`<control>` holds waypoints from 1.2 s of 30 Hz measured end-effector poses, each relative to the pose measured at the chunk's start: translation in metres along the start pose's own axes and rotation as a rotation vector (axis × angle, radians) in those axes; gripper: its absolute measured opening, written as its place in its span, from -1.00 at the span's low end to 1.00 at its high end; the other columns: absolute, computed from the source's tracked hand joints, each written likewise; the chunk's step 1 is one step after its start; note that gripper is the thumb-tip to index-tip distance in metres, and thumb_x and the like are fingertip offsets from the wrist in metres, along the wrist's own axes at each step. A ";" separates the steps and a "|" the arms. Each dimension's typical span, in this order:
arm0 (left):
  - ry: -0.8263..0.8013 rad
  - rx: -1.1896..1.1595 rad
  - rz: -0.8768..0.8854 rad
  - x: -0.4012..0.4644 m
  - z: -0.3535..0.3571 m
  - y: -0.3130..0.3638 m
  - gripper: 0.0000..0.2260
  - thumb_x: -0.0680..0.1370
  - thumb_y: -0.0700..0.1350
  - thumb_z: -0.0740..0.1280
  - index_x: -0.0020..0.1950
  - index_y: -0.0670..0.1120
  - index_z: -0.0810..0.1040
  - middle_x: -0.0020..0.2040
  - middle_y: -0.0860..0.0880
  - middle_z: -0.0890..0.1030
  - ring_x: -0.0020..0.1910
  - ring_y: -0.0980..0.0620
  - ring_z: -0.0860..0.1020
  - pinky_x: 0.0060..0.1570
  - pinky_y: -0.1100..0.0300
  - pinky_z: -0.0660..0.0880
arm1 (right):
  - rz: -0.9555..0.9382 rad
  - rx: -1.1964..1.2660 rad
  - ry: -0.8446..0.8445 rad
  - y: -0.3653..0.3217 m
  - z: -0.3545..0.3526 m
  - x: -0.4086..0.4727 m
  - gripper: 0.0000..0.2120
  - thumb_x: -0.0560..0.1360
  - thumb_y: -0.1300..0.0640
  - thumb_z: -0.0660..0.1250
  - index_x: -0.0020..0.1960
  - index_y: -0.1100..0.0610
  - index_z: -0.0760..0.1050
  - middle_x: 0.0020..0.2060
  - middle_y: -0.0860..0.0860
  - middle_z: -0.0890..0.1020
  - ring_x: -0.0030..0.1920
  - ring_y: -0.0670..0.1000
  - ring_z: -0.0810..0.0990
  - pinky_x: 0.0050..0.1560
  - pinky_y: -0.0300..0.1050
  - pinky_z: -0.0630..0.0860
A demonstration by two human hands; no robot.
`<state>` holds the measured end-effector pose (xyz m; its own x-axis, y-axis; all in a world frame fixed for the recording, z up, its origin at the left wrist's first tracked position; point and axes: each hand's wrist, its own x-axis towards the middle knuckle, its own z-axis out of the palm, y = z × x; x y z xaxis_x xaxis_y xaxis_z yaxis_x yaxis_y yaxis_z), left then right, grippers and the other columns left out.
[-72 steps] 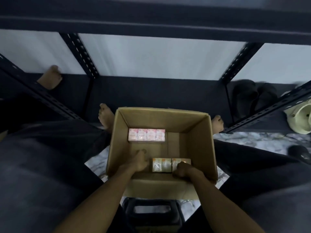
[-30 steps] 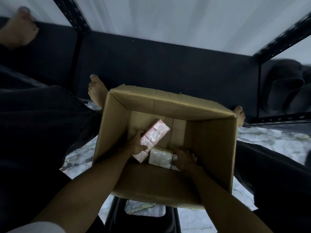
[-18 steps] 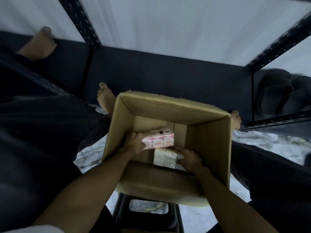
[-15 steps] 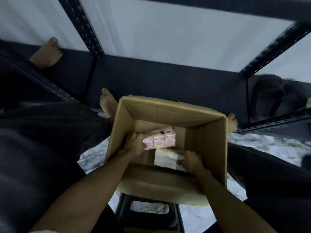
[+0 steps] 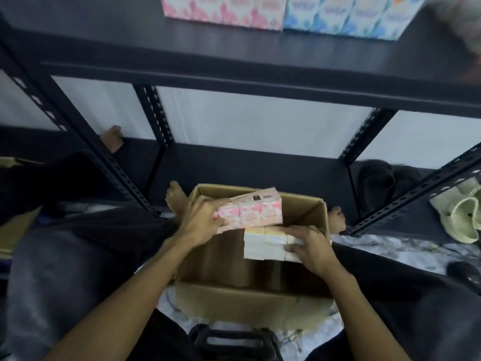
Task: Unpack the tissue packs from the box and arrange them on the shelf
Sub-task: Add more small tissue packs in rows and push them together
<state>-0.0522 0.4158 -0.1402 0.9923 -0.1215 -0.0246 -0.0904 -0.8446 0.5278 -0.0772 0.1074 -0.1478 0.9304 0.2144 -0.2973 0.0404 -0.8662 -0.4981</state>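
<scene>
An open cardboard box (image 5: 250, 303) sits on the floor between my legs. My left hand (image 5: 201, 221) grips a pink tissue pack bundle (image 5: 256, 211) by its left end, lifted above the box's far rim. My right hand (image 5: 309, 247) holds a pale yellow-and-white tissue pack bundle (image 5: 264, 243) by its right end, just below the pink one over the box opening. On the dark shelf (image 5: 234, 50) above stand a row of pink tissue packs (image 5: 221, 10) and a row of blue tissue packs (image 5: 341, 15).
Black perforated shelf posts (image 5: 153, 115) and braces frame the lower bay. Dark slippers (image 5: 377, 178) and pale green slippers (image 5: 463, 214) lie at the right. My bare feet (image 5: 177, 196) flank the box on a marbled floor. A black stool (image 5: 234, 342) is beneath me.
Both hands have lifted their tissue bundles up out of the box. The view has tilted upward, so the shelf with pink and blue packs now shows.
</scene>
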 end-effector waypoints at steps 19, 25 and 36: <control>0.610 -0.300 0.370 -0.011 -0.273 0.101 -0.56 0.44 -0.06 0.51 0.29 0.21 0.57 0.10 0.50 0.56 0.16 0.14 0.58 0.25 0.20 0.52 | -0.386 0.211 0.644 -0.112 -0.275 -0.079 -0.59 0.39 0.01 0.50 0.23 -0.17 0.61 0.11 -0.22 0.64 0.13 -0.08 0.60 0.17 -0.34 0.46; 0.122 -0.666 0.136 0.051 -0.332 0.108 -0.74 0.59 -0.13 0.36 0.27 -0.06 0.63 0.16 -0.02 0.71 0.18 -0.04 0.66 0.13 0.06 0.59 | -0.346 0.009 0.700 -0.140 -0.351 -0.034 -0.54 0.49 -0.05 0.46 0.37 -0.04 0.55 0.30 -0.07 0.58 0.37 -0.03 0.48 0.37 -0.13 0.34; 0.327 0.135 0.266 0.116 -0.346 0.138 -0.71 0.64 0.10 0.31 0.29 0.03 0.63 0.15 -0.01 0.67 0.12 -0.07 0.59 0.14 -0.02 0.50 | -0.260 -0.207 0.765 -0.124 -0.336 0.062 -0.52 0.53 -0.08 0.43 0.43 -0.19 0.46 0.46 -0.07 0.45 0.46 0.04 0.33 0.45 0.00 0.01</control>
<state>0.0801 0.4660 0.2236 0.9055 -0.1908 0.3789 -0.3351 -0.8694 0.3631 0.0974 0.0762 0.1691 0.8699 0.1175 0.4791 0.2844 -0.9130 -0.2924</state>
